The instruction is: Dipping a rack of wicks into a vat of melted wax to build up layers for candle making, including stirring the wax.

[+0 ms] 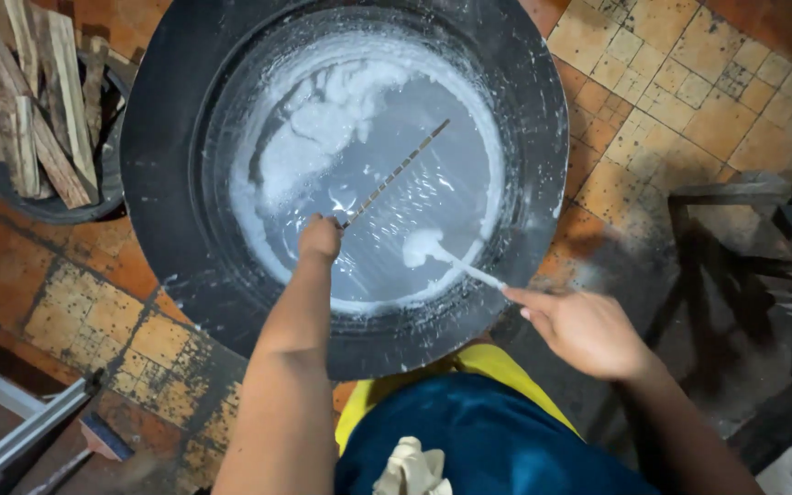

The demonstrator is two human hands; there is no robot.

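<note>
At the far left, in the upper left of the frame, a dark tub (66,206) holds split sticks of wood (43,101) standing on end. Below it, at the lower left, metal bars (20,431) slant across the worn tiled floor (112,321). The centre and top of the frame are filled by a big black pan (167,183) with a wide flat rim; its hollow holds a pale grey liquid (414,192), and white foam (323,119) lies thick along the upper left of the pool. The left hand (319,238) is closed in a fist at the lower left edge of the liquid, gripping the near end of a thin rod (396,174) that slants up and to the right over the pool. Just right of it, a white scraper (446,257) rests with its broad end in the liquid near the pan's lower rim. The right hand (584,330), below and right of the rim, pinches the scraper's handle between finger and thumb, the other fingers loosely curled. At the bottom centre a white cloth (410,467) lies on blue fabric. On the right stands a dark frame (735,197).
</note>
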